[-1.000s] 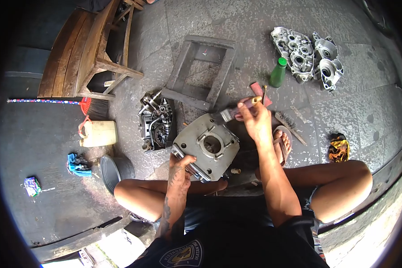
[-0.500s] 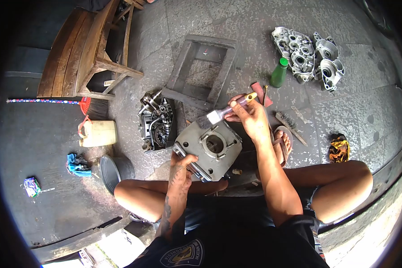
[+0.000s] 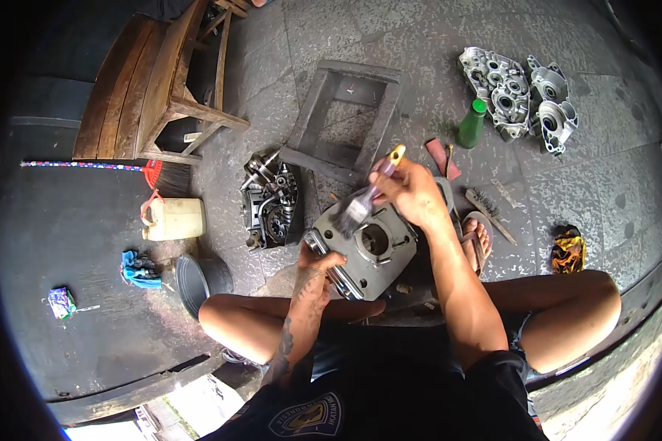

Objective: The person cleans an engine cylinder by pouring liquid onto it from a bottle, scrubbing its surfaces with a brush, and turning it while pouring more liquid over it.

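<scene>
Far L: packet (image 3: 60, 303), bench (image 3: 114, 95), blue cloth (image 3: 141, 272), broom (image 3: 173, 178), jerrycan (image 3: 175, 219), bucket (image 3: 217, 272) nr L knee. Then engine assy (image 3: 271, 202) on floor. L hand (image 3: 315, 266) clamped on L edge of metal block (image 3: 359, 256) w/ round bore, betw. the legs; dark frame (image 3: 384, 114) just beyond. R hand (image 3: 412, 192) closed on paintbrush (image 3: 362, 206), bristles at block's upper L; both hide part of block's far edge. R side: red block (image 3: 443, 158), green btl (image 3: 471, 126), wire brush (image 3: 490, 213), 2 casings (image 3: 500, 88), orange/blk cloth (image 3: 568, 251). Writing: shirt badge (image 3: 307, 417) reads "IKATAN", "INDONESIA"; rest unclear. Packet print too small.
</scene>
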`<state>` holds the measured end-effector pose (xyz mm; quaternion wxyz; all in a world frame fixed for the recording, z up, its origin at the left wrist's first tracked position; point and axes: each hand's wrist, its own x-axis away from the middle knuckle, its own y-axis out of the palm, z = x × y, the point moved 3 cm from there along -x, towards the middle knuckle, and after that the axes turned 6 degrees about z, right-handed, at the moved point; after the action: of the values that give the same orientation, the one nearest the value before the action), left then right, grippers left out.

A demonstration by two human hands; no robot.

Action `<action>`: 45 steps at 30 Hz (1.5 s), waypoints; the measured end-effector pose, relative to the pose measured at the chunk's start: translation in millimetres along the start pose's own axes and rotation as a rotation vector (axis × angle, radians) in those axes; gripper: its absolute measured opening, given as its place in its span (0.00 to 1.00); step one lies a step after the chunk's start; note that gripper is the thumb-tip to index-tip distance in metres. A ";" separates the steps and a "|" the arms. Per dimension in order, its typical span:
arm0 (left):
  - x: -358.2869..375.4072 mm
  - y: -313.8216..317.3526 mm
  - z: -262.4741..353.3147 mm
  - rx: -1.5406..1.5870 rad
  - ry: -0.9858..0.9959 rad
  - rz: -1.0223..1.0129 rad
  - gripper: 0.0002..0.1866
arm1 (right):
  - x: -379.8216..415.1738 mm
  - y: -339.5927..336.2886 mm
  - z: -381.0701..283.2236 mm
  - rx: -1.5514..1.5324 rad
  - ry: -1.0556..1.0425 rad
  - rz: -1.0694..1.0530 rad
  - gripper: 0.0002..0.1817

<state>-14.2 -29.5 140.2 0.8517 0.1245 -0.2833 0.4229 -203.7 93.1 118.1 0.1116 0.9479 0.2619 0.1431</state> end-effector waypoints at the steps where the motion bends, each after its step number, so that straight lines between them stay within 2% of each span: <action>1: -1.2 -1.6 -1.1 -0.001 -0.007 -0.005 0.39 | -4.3 -9.8 4.1 0.049 -0.036 0.091 0.08; 2: -1.6 -1.9 -1.2 -0.004 -0.014 -0.011 0.39 | -4.3 -13.8 -2.3 0.096 -0.070 0.183 0.08; 3: -0.6 -0.5 0.6 -0.014 -0.002 -0.016 0.39 | -1.0 -9.3 -5.6 -0.064 -0.109 0.237 0.08; 4: -0.9 -1.0 -1.6 -0.023 -0.015 -0.016 0.39 | 1.0 -1.4 -8.2 -0.151 -0.143 0.181 0.08; 7: -8.9 -0.6 -2.9 -0.029 0.074 -0.040 0.36 | 22.6 21.4 -11.4 -0.205 -0.013 -0.003 0.09; 8: -12.7 -4.1 -3.5 -0.032 0.069 -0.044 0.36 | 28.3 16.5 -7.9 -0.138 -0.021 -0.028 0.09; 10: -16.6 -14.2 -9.3 -0.004 -0.054 -0.008 0.34 | 48.5 -2.8 -15.7 0.101 0.096 -0.043 0.10; 11: -17.4 -11.4 -9.5 0.072 -0.036 0.023 0.32 | 57.3 -9.7 -4.4 0.024 0.065 0.039 0.11; 12: -18.1 -15.6 -6.4 0.029 -0.124 -0.005 0.32 | 65.5 -18.5 2.7 0.032 0.122 0.039 0.10; 15: -16.7 -12.5 -3.4 0.118 -0.072 -0.005 0.32 | 82.6 -44.0 6.4 0.168 0.136 0.137 0.10; 17: -16.3 -17.5 -3.0 0.021 -0.061 0.023 0.30 | 79.2 -57.1 2.0 0.342 0.126 0.249 0.09; 18: -16.4 -18.7 -2.9 0.019 -0.060 0.011 0.30 | 71.5 -59.6 10.1 0.258 0.097 0.341 0.09; 20: -17.2 -19.8 -0.2 0.061 0.028 -0.006 0.33 | 51.0 -57.8 30.8 0.349 -0.055 0.318 0.09; 21: -12.9 -19.0 4.1 0.101 0.008 0.002 0.37 | 38.6 -48.6 34.5 0.275 -0.130 0.335 0.09; 22: -11.1 -22.6 2.7 0.097 0.007 0.000 0.37 | 29.3 -45.2 39.1 0.311 -0.114 0.322 0.08; 24: -14.1 -24.7 3.8 0.035 0.104 -0.037 0.32 | 12.7 -22.6 17.8 0.210 -0.257 0.325 0.07; 26: -12.9 -27.1 2.8 0.001 0.091 -0.035 0.31 | 0.8 -3.2 -5.4 0.319 -0.404 0.230 0.06; 30: -19.4 -31.7 -3.9 0.046 0.064 -0.019 0.30 | 7.4 -5.6 -4.6 0.422 -0.482 0.250 0.05; 32: -21.3 -32.7 -7.5 0.056 0.017 -0.016 0.30 | 22.9 -28.3 0.3 0.491 -0.263 0.329 0.07; 34: -17.6 -24.7 -7.0 0.080 -0.013 -0.017 0.29 | 27.3 -54.1 7.1 0.703 -0.121 0.377 0.09; 36: -17.2 -24.3 -8.6 0.036 -0.004 -0.012 0.30 | 22.4 -65.5 6.2 0.608 -0.110 0.524 0.11; 37: -17.3 -23.9 -8.8 -0.006 0.011 0.000 0.30 | 12.5 -69.2 16.2 0.449 -0.209 0.650 0.12; 38: -12.8 -23.7 -9.4 -0.013 0.005 -0.004 0.30 | 4.5 -71.3 15.8 0.353 -0.139 0.700 0.12; 40: -8.4 -17.5 -4.1 0.080 0.041 -0.017 0.31 | -12.6 -62.8 25.0 0.034 -0.034 0.717 0.13; 42: -8.4 -20.4 -3.4 0.089 0.037 -0.037 0.31 | -23.5 -63.6 43.7 0.381 -0.008 0.638 0.14; 44: -10.4 -29.1 -4.9 0.152 0.057 -0.060 0.32 | -22.6 -82.1 65.9 0.474 0.057 0.607 0.16; 45: -6.5 -28.3 -1.1 0.160 0.068 -0.039 0.33 | -10.0 -86.9 52.7 0.242 0.202 0.499 0.18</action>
<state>5.5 -50.6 136.3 0.8561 0.1833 -0.2168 0.4317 -234.8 153.4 41.8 -0.0675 0.9703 0.0455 0.2276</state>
